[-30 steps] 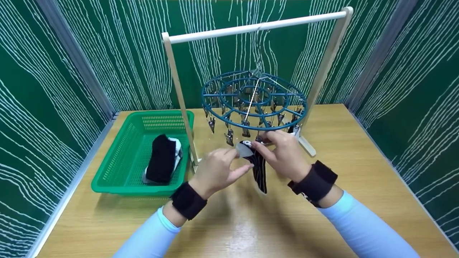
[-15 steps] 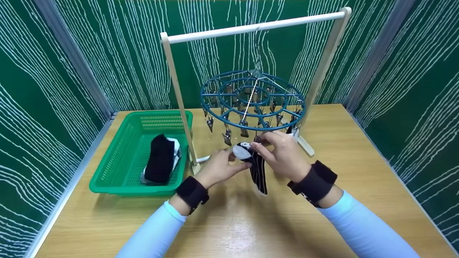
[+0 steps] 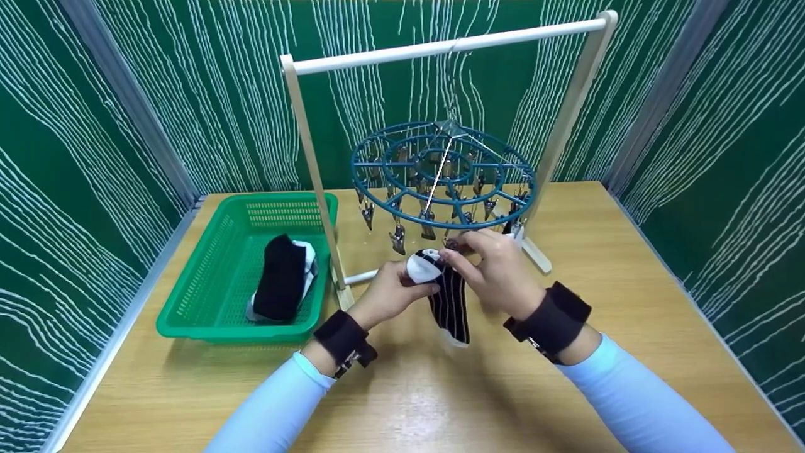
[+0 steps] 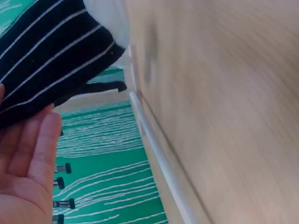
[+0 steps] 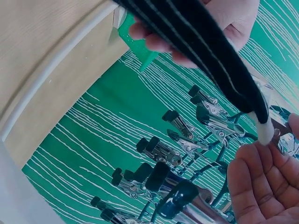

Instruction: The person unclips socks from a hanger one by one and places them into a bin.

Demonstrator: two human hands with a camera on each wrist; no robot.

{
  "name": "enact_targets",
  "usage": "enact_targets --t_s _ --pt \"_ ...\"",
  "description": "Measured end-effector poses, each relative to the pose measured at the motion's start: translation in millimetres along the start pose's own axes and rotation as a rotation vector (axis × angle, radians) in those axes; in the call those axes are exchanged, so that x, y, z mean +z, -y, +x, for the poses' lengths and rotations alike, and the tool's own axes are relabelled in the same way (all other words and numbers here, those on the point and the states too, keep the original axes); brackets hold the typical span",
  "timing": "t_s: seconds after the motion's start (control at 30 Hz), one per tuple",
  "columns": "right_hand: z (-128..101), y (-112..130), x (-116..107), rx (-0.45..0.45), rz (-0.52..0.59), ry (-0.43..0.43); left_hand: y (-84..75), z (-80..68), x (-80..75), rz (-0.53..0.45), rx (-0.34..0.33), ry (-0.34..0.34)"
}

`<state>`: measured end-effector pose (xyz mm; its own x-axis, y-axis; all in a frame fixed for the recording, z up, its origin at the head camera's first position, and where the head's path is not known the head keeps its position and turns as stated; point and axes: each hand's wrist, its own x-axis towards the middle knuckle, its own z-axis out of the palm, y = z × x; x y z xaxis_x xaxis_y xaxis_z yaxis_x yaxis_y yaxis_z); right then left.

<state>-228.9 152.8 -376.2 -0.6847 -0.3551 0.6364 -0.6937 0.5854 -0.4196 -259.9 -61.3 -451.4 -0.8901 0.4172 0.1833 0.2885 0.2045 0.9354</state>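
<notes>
From the head view, I'm seeing the left hand [image 3: 390,292] pinching a black, white-striped fabric sock [image 3: 451,305] below the near rim of a round blue plastic hanger [image 3: 453,225], the right hand [image 3: 500,274] pinching a small metal clip [image 3: 450,243]. In the left wrist view, fingers [image 4: 44,144] are backing the sock. In the right wrist view, its white end is lying at the clip; seating it flat and deep should be preventing slips.

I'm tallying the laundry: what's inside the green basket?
The green basket holds a black cloth, with white fabric showing along its right side. Whatever lies beneath the black cloth is covered, so I can't count pieces.
</notes>
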Motion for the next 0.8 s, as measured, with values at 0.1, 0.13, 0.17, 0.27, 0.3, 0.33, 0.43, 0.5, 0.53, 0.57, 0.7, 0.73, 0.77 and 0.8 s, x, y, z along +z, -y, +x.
enact_targets --t_s 0.1,0.13,0.17,0.27,0.3,0.33,0.43,0.5,0.53,0.57,0.7,0.73,0.77,0.8 --pt "0.2 0.0 0.4 0.001 0.001 -0.008 -1.1 -1.4 -0.6 0.02 0.013 -0.002" --pt "0.3 -0.3 0.7 -0.002 0.003 -0.013 -1.4 -2.1 -0.8 0.026 0.02 0.0" --pt "0.4 -0.7 1.0 -0.006 0.005 -0.02 -1.9 -2.7 -1.1 0.026 0.022 0.004" --pt "0.4 -2.0 2.2 -0.036 0.008 -0.054 -4.4 -4.2 -1.5 0.027 0.024 0.019" --pt "0.4 -2.7 2.6 -0.051 0.008 -0.069 -5.2 -4.5 -1.5 0.022 0.022 0.025" --pt "0.3 -3.5 3.2 -0.065 0.009 -0.087 -5.8 -4.8 -1.5 0.016 0.019 0.03" --pt "-0.1 -5.9 4.1 -0.102 0.011 -0.133 -6.5 -5.7 -1.1 0.007 0.017 0.042" --pt "-0.1 -7.4 4.4 -0.118 0.024 -0.156 -5.5 -6.7 -0.6 0.013 0.016 0.05" --pt "0.0 -8.0 4.4 -0.125 0.031 -0.164 -4.7 -7.4 -0.4 0.018 0.011 0.054" --pt "0.1 -8.5 4.4 -0.13 0.038 -0.171 -3.6 -8.4 -0.1 0.026 0.005 0.058" --pt "0.9 -10.4 4.3 -0.151 0.049 -0.197 0.1 -12.7 0.3 0.052 -0.045 0.074" --pt "1.0 -10.7 4.2 -0.154 0.046 -0.202 1.1 -13.7 0.1 0.064 -0.056 0.074" --pt "1.1 -11.0 4.1 -0.155 0.043 -0.206 2.0 -14.8 -0.2 0.077 -0.062 0.073" --pt "1.3 -11.2 4.1 -0.157 0.039 -0.211 2.3 -15.8 -1.0 0.089 -0.07 0.072"
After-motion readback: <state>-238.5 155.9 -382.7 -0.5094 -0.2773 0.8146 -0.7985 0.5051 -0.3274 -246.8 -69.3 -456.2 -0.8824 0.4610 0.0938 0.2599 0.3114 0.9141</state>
